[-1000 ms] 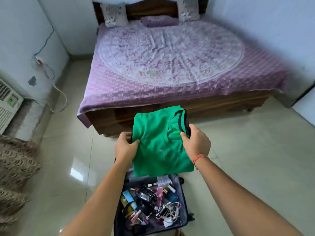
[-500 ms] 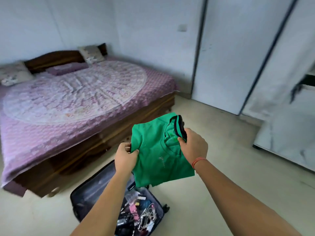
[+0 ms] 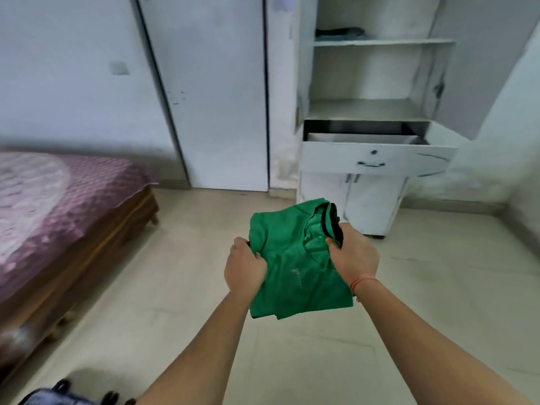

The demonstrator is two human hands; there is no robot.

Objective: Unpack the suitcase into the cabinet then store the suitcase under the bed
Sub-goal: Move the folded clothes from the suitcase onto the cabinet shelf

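Head view: left hand (image 3: 244, 268) and right hand (image 3: 355, 258) grip the folded green fabric T-shirt (image 3: 292, 270), not yet shelved; white open cabinet (image 3: 380, 42) stands ahead; dark wheeled suitcase (image 3: 43, 397) unstored.

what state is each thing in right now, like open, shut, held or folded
green shirt, folded, held up off the floor by both hands
left hand, grips the shirt's left edge
right hand, grips the shirt at its collar
cabinet, upper door open, shelves showing
drawer, pulled out
lower cabinet doors, shut
suitcase, only a corner in view, cannot tell
bed, covered with a purple spread
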